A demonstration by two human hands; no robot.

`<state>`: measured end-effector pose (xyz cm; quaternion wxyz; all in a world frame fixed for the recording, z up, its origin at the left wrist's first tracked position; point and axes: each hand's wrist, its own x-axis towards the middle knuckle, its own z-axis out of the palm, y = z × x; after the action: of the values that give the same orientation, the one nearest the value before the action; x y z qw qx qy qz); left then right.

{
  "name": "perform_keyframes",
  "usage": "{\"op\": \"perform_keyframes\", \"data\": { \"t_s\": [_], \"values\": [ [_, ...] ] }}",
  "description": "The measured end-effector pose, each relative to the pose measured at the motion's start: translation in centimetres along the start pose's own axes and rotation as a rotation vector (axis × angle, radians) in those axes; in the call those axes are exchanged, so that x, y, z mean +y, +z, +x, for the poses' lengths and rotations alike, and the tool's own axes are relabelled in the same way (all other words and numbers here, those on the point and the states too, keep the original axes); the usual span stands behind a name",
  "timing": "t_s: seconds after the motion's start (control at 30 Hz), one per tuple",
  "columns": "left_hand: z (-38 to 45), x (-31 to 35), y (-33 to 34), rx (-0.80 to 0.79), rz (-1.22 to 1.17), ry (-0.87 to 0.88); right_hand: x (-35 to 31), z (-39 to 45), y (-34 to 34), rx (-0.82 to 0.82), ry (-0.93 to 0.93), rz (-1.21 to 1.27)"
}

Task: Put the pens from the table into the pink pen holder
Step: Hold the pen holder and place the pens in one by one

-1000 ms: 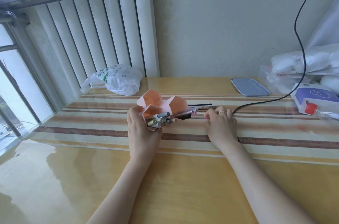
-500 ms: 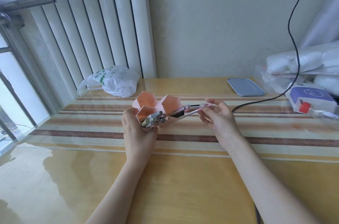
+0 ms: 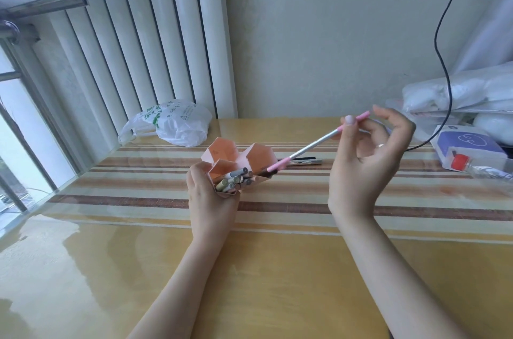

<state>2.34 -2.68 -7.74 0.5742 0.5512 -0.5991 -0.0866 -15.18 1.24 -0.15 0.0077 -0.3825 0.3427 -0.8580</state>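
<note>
Right hand has lifted a pen off the table, pinched at fingertips; tip nears holder, gripped tilted by left hand. Insert next.

- crumpled white plastic bag with green print, far left of the table by the radiator
- white ribbed radiator against the wall
- glossy yellow wooden table with a striped beige-brown mat across it
- thin black cable hanging down the wall to the table
- purple and white box, right edge
- red-capped clear bottle lying beside the box
- white plastic-wrapped bundles stacked behind the box
</note>
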Motion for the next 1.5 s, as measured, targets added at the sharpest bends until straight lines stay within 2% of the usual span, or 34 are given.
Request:
{"op": "perform_keyframes", "data": {
  "t_s": [0.13, 0.33, 0.4, 0.47, 0.53, 0.77, 0.87, 0.97, 1.03, 1.13, 1.23, 1.33, 1.5],
  "values": [
    [-0.2, 0.1, 0.1, -0.029, 0.055, 0.022, -0.7, -0.2, 0.0, -0.053, -0.077, 0.024],
    [-0.1, 0.1, 0.0, 0.0, 0.042, 0.015, 0.2, -1.7, 0.2, -0.23, -0.169, -0.126],
    [-0.1, 0.1, 0.1, 0.005, 0.039, 0.012, 1.0, -2.1, 0.2, -0.387, -0.181, -0.23],
    [-0.1, 0.0, 0.1, 0.005, 0.038, 0.015, 2.1, -2.7, 0.4, -0.64, -0.182, -0.363],
    [0.0, 0.0, 0.1, 0.005, 0.035, 0.017, 2.8, -3.3, 0.6, -0.804, -0.137, -0.402],
    [0.0, 0.0, 0.1, 0.009, 0.027, 0.01, 3.1, -3.6, 0.6, -0.812, -0.21, -0.465],
    [-0.1, 0.0, 0.0, 0.008, 0.024, 0.01, 2.8, -3.4, 0.6, -0.782, -0.099, -0.389],
    [-0.1, 0.2, -0.1, 0.012, 0.012, -0.011, 3.4, -2.5, 0.5, -0.645, 0.019, -0.288],
    [-0.1, 0.3, -0.1, 0.016, -0.002, -0.018, 4.7, -2.1, -0.3, -0.59, 0.035, -0.363],
    [0.0, 0.2, -0.2, 0.015, -0.035, -0.045, 8.2, -1.9, -2.1, -0.717, 0.063, -0.778],
    [0.1, 0.2, -0.2, 0.009, -0.061, -0.082, 10.2, -1.9, -3.2, -0.971, 0.273, -1.147],
    [0.2, 0.2, -0.2, 0.028, -0.071, -0.127, 10.6, -2.1, -2.8, -1.065, 0.281, -1.22],
    [0.2, 0.3, -0.2, 0.037, -0.068, -0.145, 11.0, -1.9, -2.2, -1.115, 0.267, -1.346]
  ]
}}
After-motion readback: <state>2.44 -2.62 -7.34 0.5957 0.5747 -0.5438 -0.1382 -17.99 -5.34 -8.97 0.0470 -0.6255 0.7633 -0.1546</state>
